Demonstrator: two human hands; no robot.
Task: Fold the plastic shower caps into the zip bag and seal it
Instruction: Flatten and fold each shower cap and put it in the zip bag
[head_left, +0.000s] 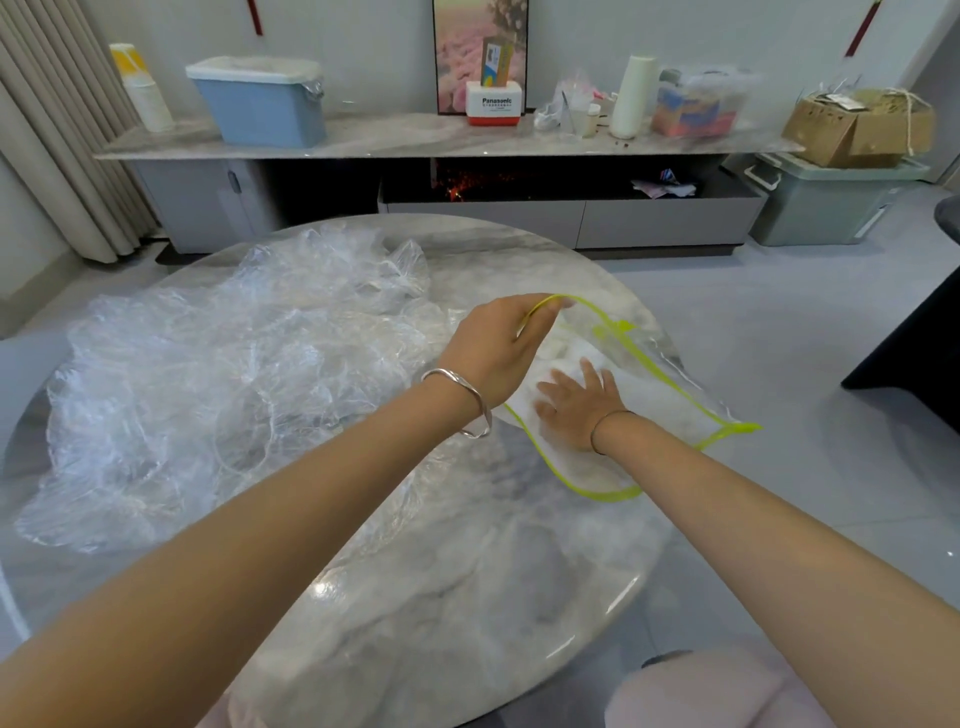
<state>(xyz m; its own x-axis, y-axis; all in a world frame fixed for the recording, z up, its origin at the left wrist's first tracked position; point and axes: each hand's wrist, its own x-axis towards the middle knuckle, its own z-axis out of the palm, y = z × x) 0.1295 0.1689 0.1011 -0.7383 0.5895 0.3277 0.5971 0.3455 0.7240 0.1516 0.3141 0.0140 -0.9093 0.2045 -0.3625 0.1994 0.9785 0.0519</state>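
Gripping zip bag (670, 395); "Panasonic" box (492, 104) behind

So the left hand (498, 348) pinches the yellow-green rim of the zip bag (670, 395) and lifts that edge up off the round marble table (467, 571). The right hand (576, 405) lies flat, fingers spread, on white folded plastic at the bag's mouth. A big crinkly heap of clear shower caps (234, 374) sits on the table's left side. Silver bangle (462, 405) on the left wrist.
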